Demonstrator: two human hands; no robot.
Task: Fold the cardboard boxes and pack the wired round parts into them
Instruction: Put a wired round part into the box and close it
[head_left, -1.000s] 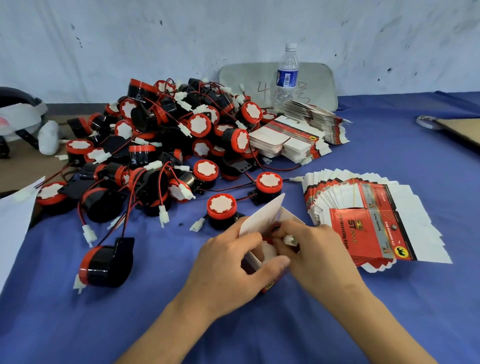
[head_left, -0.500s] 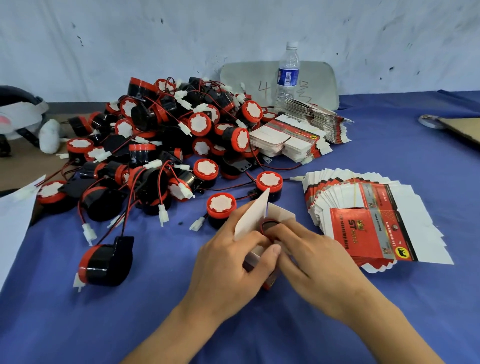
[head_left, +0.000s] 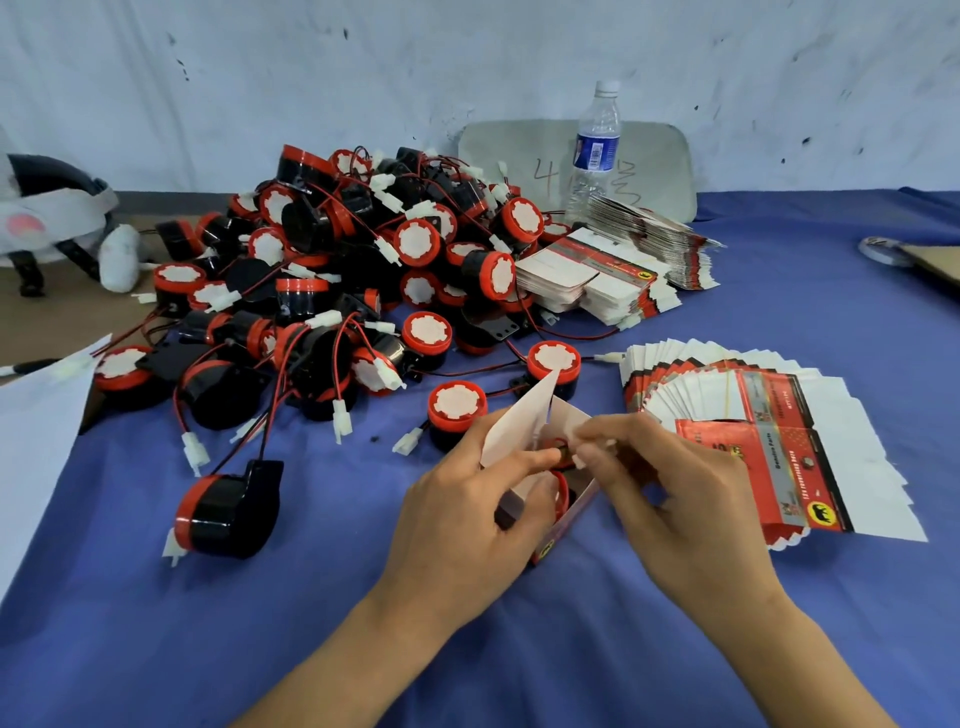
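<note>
Surface: table under a blue cloth (head_left: 753, 634), creased in places. A bare brown strip of tabletop (head_left: 62, 312) shows at the far left. Behind it is a whitish wall (head_left: 415, 67), scuffed and marked. A grey board (head_left: 514, 156) with handwritten marks leans on the wall.

Counts:
- Water bottle (head_left: 595, 150): 1, upright in front of the board.
- Flat box stacks: 3. One is fanned out (head_left: 779, 415) right of the hands, and two (head_left: 587, 275) (head_left: 649, 234) lie near the bottle.
- Folded box (head_left: 519, 421): 1, open-topped, between the hands, near centre.
- Round parts: heap (head_left: 332, 270) at left centre, too tangled for an exact count, several dozen. Apart from the heap: 1 on its side (head_left: 228, 506) near left, and 2 upright (head_left: 457, 408) (head_left: 553, 361) just beyond the box. 1 more (head_left: 560, 491) sits inside the box, only its red rim showing.
- White sheet (head_left: 36, 447): 1, left edge.
- Headset (head_left: 52, 223): 1, far left.
- Tape roll (head_left: 883, 249): 1, far right, touching a brown cardboard piece (head_left: 935, 262).

Hands: the left hand (head_left: 467, 525) grips the box, fingers curled round its side and thumb at the opening. The right hand (head_left: 675, 499) pinches a small white piece (head_left: 589, 446) at the box mouth. It is blurred, so connector or flap edge cannot be told.
</note>
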